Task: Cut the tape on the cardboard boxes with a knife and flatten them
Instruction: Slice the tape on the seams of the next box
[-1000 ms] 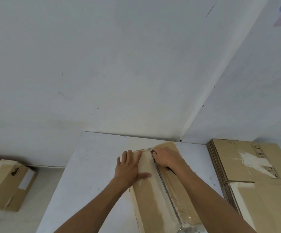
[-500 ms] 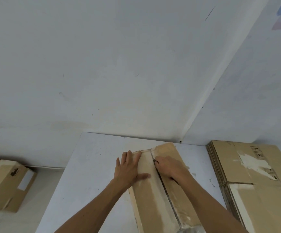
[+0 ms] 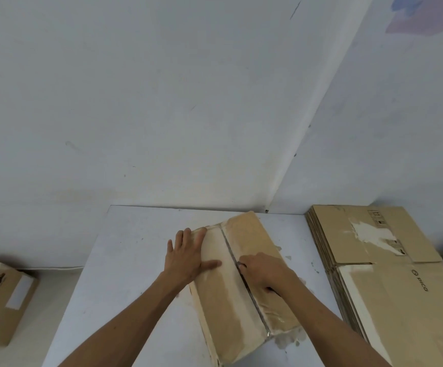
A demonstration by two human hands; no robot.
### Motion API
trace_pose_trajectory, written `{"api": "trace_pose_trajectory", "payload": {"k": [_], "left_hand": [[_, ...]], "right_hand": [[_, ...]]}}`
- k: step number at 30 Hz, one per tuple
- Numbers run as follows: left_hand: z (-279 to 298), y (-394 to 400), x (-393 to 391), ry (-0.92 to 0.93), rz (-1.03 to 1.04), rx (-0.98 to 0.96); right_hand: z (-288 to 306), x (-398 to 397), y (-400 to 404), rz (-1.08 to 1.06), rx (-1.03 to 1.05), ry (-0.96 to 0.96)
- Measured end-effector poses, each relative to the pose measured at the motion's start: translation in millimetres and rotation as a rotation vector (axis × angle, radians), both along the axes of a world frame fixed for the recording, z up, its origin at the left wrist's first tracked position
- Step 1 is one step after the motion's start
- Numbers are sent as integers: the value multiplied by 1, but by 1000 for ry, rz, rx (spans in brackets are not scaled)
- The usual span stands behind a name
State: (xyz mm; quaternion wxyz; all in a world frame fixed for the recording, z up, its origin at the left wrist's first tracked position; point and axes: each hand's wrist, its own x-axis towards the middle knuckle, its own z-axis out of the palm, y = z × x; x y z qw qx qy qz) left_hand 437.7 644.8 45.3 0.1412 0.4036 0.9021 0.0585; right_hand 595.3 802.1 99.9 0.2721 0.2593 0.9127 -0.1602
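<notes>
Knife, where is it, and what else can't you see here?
- Knife: head view, hidden inside the curled right hand on the box seam; only a dark bit shows.
- Box's near end: cut off by the bottom edge.
- Flat stack: runs off the right edge.
- Floor box: cut by the left edge; its dark mark is too blurred to read.

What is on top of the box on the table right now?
On the box: the left hand pressing flat on its left flap, the right hand curled at the centre seam. Whatever the right hand grips is covered by its fingers.
</notes>
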Motion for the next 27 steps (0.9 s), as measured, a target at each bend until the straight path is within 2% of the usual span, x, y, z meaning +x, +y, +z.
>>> {"api": "trace_pose_trajectory", "payload": {"k": [7, 13, 16, 22, 27], "left_hand": [[3, -2, 4, 2, 5, -3], [3, -4, 14, -50, 19, -21], [1, -7, 24, -44, 4, -25], [-2, -11, 26, -70, 18, -5], [-4, -11, 24, -62, 15, -2]], "right_hand": [[6, 4, -6, 17, 49, -8], [11, -5, -4, -144, 49, 189], [13, -20, -3, -158, 60, 231], [7, -41, -5, -107, 110, 173], [4, -28, -9, -76, 113, 68]]}}
